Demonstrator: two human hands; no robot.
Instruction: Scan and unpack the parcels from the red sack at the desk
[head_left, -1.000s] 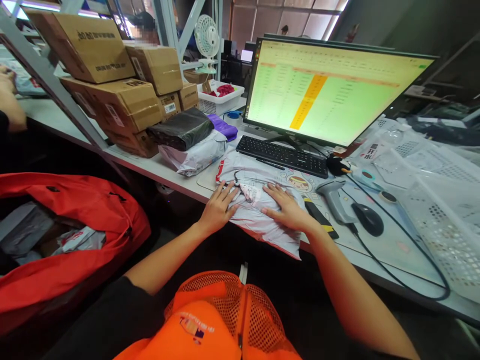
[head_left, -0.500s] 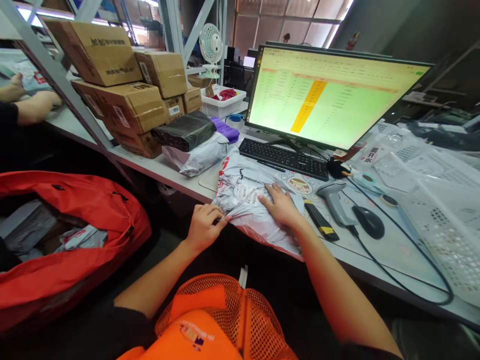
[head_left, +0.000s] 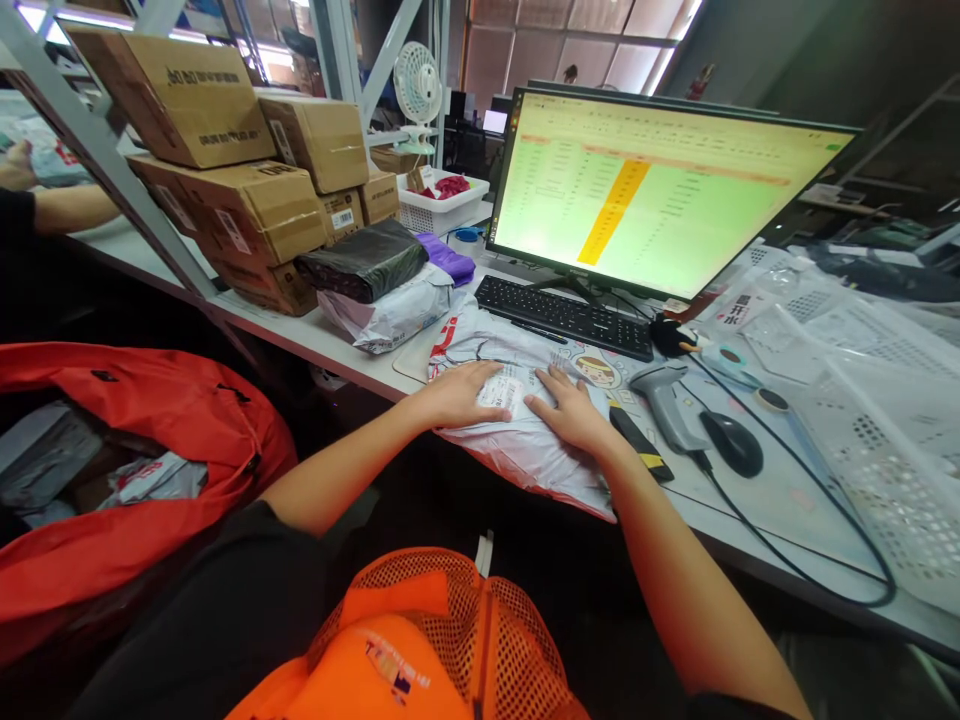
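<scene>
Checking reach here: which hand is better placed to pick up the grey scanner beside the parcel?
Right, probably. The right hand rests flat on the parcel on the side toward the scanner; the left hand lies on the parcel's far side.

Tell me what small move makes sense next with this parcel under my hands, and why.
Probably lift the right hand off the parcel and take the scanner lying just beside it. The left hand presses the bag flat, and the label lies face up and uncovered between both hands, so one hand seems enough to hold it.
</scene>
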